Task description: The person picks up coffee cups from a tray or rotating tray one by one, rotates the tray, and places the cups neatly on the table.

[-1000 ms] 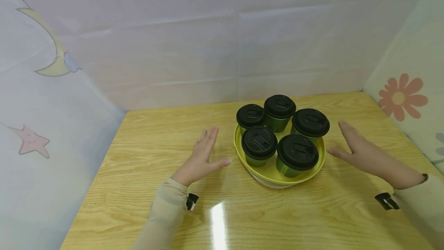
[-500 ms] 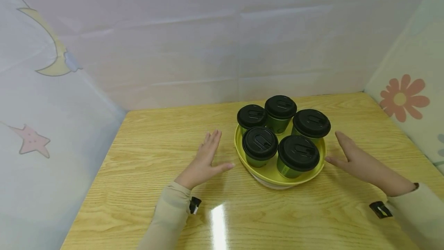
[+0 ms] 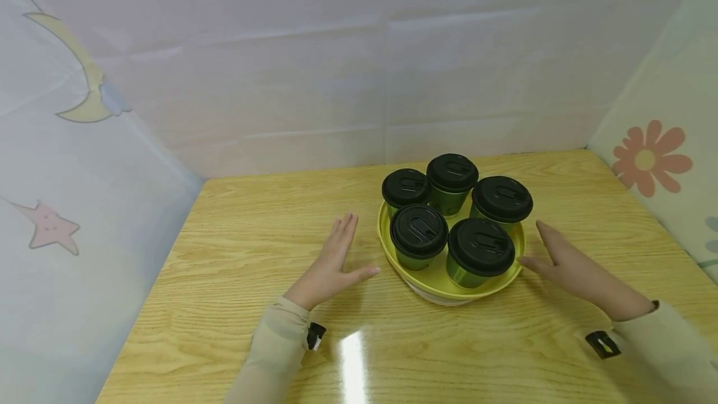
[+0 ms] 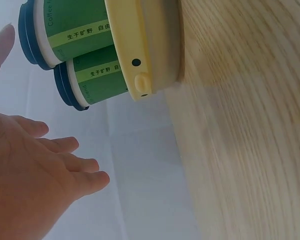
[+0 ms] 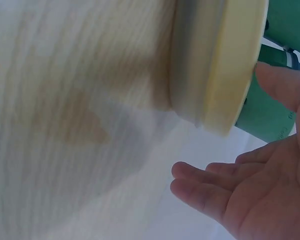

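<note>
A round yellow tray (image 3: 435, 278) on a pale base holds several upright green paper coffee cups (image 3: 468, 272) with black lids (image 3: 482, 245). My left hand (image 3: 325, 270) is held to the left of the tray, fingers extended and thumb spread, apart from it. In the left wrist view, that hand (image 4: 27, 172) faces two of the cups (image 4: 80, 30) with a gap between. On the opposite side is my right hand (image 3: 580, 273), fingers straight and thumb at the tray's rim; whether it touches cannot be told. The right wrist view has the thumb (image 5: 282, 82) overlapping the rim (image 5: 235, 70).
The tray stands on a wood-grain table (image 3: 224, 304), right of centre toward the back. Pale cloth walls enclose the table at the back (image 3: 314, 80), left and right, printed with a moon (image 3: 84, 80), a star (image 3: 53, 227) and a flower (image 3: 645, 159). Both wrists wear small black devices.
My right hand has moved left and slightly nearer me, toward the tray's rim. My left hand has shifted slightly right. The tray and cups have stayed in place.
</note>
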The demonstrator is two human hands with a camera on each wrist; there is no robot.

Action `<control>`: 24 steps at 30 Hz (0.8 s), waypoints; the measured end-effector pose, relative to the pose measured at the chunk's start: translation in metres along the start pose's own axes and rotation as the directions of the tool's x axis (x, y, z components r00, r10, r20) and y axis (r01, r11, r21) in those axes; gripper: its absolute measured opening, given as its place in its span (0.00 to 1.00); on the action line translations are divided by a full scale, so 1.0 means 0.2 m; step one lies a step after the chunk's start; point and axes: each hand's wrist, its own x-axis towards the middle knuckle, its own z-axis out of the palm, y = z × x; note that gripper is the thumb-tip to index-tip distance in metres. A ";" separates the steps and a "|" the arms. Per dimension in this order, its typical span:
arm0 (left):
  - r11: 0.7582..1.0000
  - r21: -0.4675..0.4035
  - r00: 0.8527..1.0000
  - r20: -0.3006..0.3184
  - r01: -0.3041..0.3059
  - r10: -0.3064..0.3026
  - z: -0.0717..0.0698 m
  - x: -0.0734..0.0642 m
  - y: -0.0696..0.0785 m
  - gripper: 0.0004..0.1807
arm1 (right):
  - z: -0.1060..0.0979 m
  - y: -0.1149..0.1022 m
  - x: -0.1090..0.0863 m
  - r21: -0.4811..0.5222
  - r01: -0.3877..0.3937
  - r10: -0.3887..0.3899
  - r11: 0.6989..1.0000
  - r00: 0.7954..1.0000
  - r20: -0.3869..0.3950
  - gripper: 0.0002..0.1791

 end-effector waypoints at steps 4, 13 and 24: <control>1.000 -0.006 1.000 -0.002 -0.008 0.008 0.01 0.00 -0.01 0.56 | 0.03 0.00 0.02 -0.018 -0.001 0.001 1.000 1.000 -0.004 0.49; 1.000 -0.020 1.000 0.012 -0.003 0.003 0.02 0.01 0.00 0.56 | 0.08 -0.01 0.04 -0.015 -0.020 0.019 1.000 0.999 -0.037 0.43; 0.999 -0.048 1.000 0.019 0.000 0.001 0.05 0.01 0.00 0.56 | 0.12 -0.05 0.10 0.113 -0.216 0.224 0.970 0.973 -0.058 0.42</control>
